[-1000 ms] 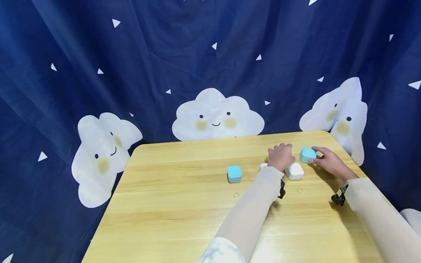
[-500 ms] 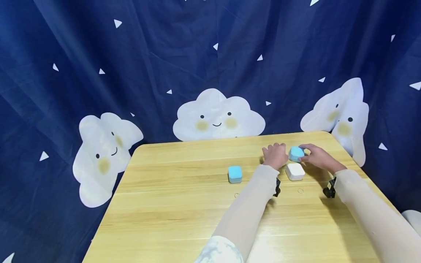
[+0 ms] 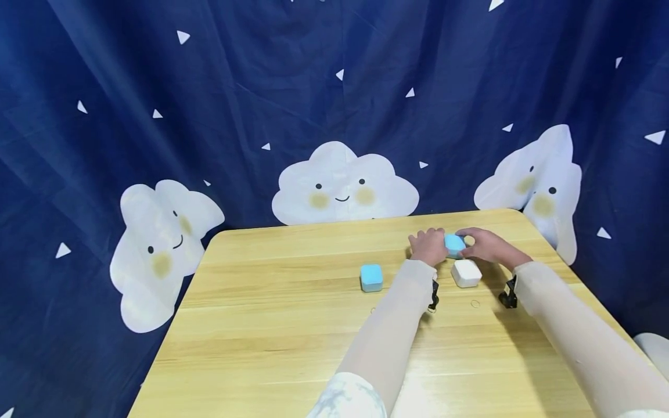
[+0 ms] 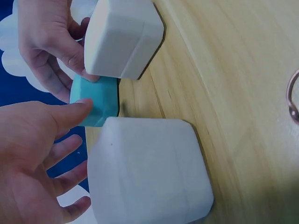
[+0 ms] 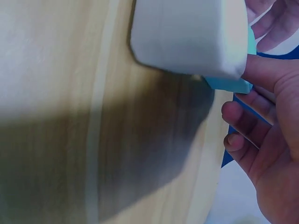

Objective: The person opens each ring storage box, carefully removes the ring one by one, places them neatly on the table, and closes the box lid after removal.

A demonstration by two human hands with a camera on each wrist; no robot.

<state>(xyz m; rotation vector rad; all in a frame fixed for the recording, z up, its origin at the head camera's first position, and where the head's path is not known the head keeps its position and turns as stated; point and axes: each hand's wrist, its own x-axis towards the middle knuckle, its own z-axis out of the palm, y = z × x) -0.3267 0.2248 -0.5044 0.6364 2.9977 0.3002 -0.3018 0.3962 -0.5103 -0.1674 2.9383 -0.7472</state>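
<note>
My right hand (image 3: 488, 247) pinches a light blue rounded block (image 3: 454, 246) between thumb and fingers, near the back right of the table. Beside that block's left side is my left hand (image 3: 428, 247). In the left wrist view its thumb tip touches the blue block (image 4: 100, 105), while the other fingers are spread and loosely extended. A white rounded block (image 3: 466, 273) sits just in front of the held one. The left wrist view shows a second white block (image 4: 149, 172) near the left hand; my left arm hides it in the head view.
Another light blue block (image 3: 371, 277) stands on the wooden table (image 3: 251, 325), left of my left forearm. A thin metal ring (image 3: 475, 303) lies in front of the white block. Behind the table's back edge hangs a dark blue curtain (image 3: 240, 104) with clouds.
My right hand has moved left with the blue block, passing behind the white block and bringing it up to the left hand. The left hand has shifted slightly left.
</note>
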